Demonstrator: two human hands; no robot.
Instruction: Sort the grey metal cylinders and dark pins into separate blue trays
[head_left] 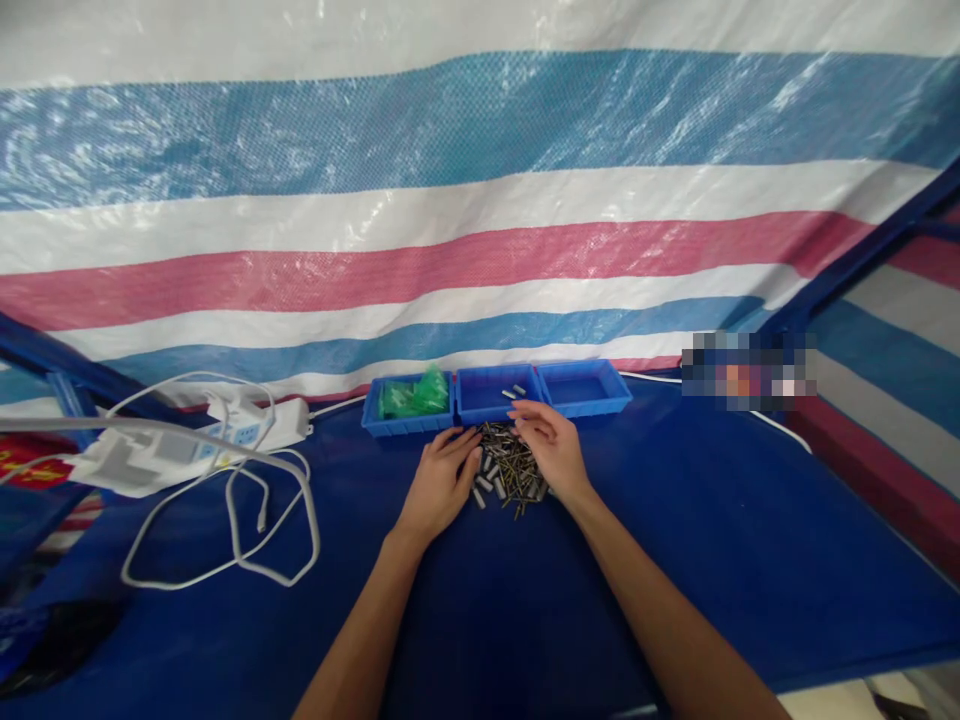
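Nearest the camera, two bare forearms (pixel 649 615) rise from the bottom edge of the frame over a blue desk (pixel 697 560). They end in two hands around a heap of small metal parts (pixel 516 470) at the centre, brassy screw-like pieces mixed with short silvery cylinders. The left hand (pixel 441 480), left of the heap, is partly open, thumb apart from the fingers, with nothing visible in its grasp. The right hand (pixel 553 450) covers the heap's right side, fingers loosely bent near the front of the middle blue tray (pixel 484 400); whether it pinches a piece I cannot tell. Two silvery pieces (pixel 518 390) lie in that tray; the tray to its left holds green plastic (pixel 420 396). To handle such parts well, I would spread the tangle thin, steady it with the left palm, lift cylinders by fingertip pinch, and keep wrists low so that none roll away.
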